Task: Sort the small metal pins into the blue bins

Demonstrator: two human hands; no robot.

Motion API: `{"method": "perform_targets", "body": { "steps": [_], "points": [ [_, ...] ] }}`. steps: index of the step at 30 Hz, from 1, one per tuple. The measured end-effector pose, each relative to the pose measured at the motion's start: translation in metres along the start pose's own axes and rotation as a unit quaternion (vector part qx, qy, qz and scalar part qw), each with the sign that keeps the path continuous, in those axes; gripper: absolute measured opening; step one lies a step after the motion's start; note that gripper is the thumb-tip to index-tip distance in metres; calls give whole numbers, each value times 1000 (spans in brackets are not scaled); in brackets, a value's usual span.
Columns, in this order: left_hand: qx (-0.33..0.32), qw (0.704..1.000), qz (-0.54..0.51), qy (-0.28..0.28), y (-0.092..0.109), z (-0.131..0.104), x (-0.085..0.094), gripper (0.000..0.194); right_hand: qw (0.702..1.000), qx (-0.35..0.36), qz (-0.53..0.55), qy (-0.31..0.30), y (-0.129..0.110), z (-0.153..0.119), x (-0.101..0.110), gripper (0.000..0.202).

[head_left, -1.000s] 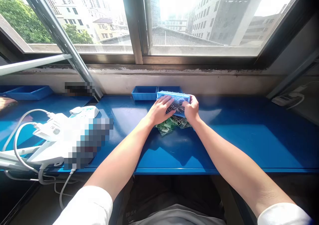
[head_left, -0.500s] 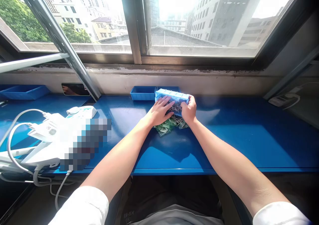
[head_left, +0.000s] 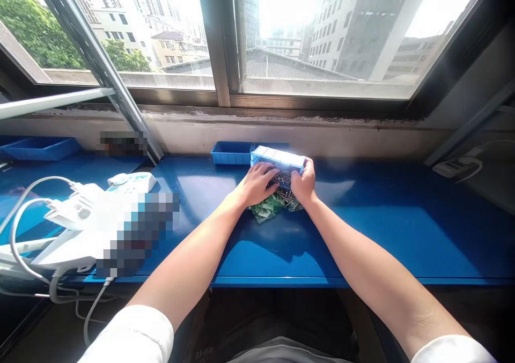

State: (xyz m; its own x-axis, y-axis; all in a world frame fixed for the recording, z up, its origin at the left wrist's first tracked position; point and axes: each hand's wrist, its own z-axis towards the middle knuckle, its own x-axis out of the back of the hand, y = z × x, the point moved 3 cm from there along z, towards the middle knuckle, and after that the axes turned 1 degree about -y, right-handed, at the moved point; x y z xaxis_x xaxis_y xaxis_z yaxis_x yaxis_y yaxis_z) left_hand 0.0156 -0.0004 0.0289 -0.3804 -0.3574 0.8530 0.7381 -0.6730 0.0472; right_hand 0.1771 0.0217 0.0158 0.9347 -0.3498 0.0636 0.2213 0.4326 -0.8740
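Tipping: you hold the light blue bin (head_left: 277,159) up on its edge, open side toward you; it now stands steeper than a second ago, its rim turned further down over the heap.
Contents: small metal pins (head_left: 281,180) hang at the bin's mouth and lie between your two hands; more of them rest on the bench than half a second back.
Right hand: your right hand (head_left: 303,183) is clenched round the bin's right end, thumb on the near face, and has drawn slightly toward you.
Left hand: your left hand (head_left: 255,185) lies flat with loose fingers on the pins, gripping nothing that you can make out; its fingers have slid back from the bin's face.
Under the hands: green circuit boards (head_left: 267,208) peek out just below your left palm, touching the pins.
Beyond the hands: a darker blue tray (head_left: 232,152) sits just behind the bin, against the wall.
Left of your forearm: a white device (head_left: 76,218) with cables, well apart.
Bench: blue benchtop (head_left: 402,229) carries it all.
Meaning: the steeper tilt suggests emptying is well along.
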Motion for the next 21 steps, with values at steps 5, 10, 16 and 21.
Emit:
{"method": "perform_targets", "body": {
  "steps": [5, 10, 16, 21],
  "points": [
    [-2, 1000, 9, 7, 0, 0, 0, 40, 1000, 0, -15, -1, 1, -1, -1, 42],
    [1, 1000, 9, 11, 0, 1, 3, 42, 1000, 17, -12, -12, 2, -1, -1, 45],
    [6, 1000, -6, -2, -1, 1, 2, 50, 999, 47, -12, -18, 3, 0, 0, 44],
    [20, 1000, 6, -13, -2, 1, 0, 54, 998, 57, -21, -14, -1, 0, 0, 42]
  ]
}}
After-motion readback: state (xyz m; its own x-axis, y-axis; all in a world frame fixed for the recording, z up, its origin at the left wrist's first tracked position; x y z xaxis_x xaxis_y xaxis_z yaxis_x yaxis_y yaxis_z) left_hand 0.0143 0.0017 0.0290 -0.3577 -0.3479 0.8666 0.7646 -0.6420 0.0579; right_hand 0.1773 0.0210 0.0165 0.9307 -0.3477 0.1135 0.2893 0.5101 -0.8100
